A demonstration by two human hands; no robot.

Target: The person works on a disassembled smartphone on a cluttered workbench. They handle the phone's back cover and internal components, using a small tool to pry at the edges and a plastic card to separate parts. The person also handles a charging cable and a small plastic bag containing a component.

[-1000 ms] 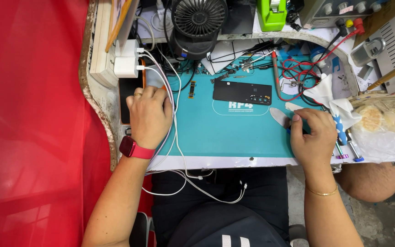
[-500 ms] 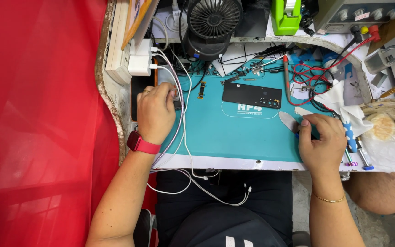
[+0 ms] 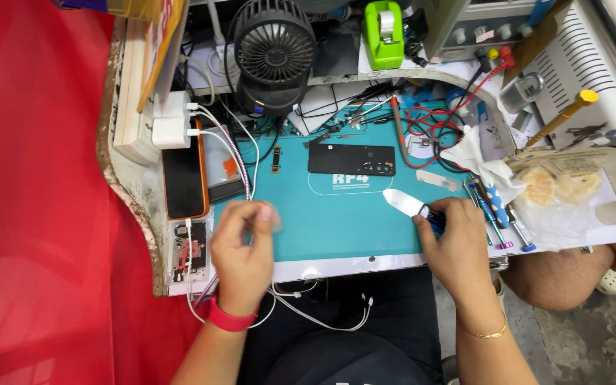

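Head view showed a flat silver blade tool point(image 3: 406, 204) pinched in the right hand point(image 3: 453, 239); left hand point(image 3: 242, 246) hovered loosely curled, empty, over the teal mat point(image 3: 336, 224).

White bench point(image 3: 133, 189); teal mat point(image 3: 336, 221); phone point(image 3: 183, 178); fan point(image 3: 274, 53).

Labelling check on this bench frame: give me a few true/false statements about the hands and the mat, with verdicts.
1. The right hand holds a flat metal blade tool, tip pointing up-left over the teal mat. True.
2. The left hand holds a screwdriver. False: no tool shows in it; it is blurred, over the mat's left edge near white cables.
3. A black rectangular part lies on the mat beyond both hands. True.
4. The black fan stands on the mat between the hands. False: it stands at the back of the bench.
5. The left wrist wears a red band. True.
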